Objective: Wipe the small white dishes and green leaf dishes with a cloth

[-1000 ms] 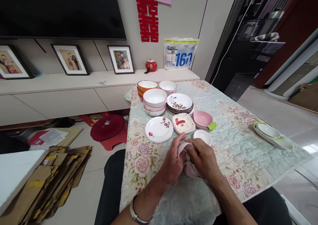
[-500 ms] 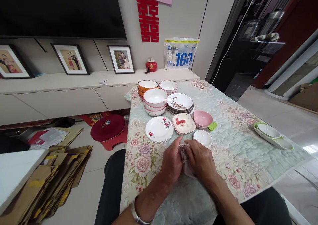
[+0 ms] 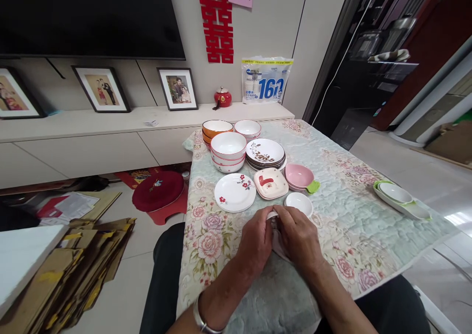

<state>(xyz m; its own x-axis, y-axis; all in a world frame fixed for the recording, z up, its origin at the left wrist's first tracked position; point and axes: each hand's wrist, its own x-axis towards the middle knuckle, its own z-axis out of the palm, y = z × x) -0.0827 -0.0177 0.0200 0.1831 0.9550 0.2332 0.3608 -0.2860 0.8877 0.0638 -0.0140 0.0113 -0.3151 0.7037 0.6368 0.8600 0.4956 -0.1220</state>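
My left hand (image 3: 256, 240) is closed around a small white dish (image 3: 272, 215), of which only a bit of the rim shows between my fingers. My right hand (image 3: 300, 236) presses a pale pinkish cloth (image 3: 280, 249) against the dish, its fingers bent over the rim. Most of the dish is hidden by my hands. Just beyond them stand small white bowls (image 3: 299, 204) in a stack, a squarish cream plate (image 3: 271, 183) with a red design, and white plates (image 3: 235, 192) with red flowers.
Farther back are white bowls with red rims (image 3: 228, 146), orange bowls (image 3: 217, 126), brown-patterned plates (image 3: 265, 151) and pink bowls (image 3: 299, 176). Green-edged dishes (image 3: 400, 199) lie at the right on the floral tablecloth (image 3: 354, 231). A red stool (image 3: 158, 190) stands left of the table.
My hands have shifted slightly around the dish; my right fingers now lie further over its rim and less of the cloth shows. The view has moved slightly.
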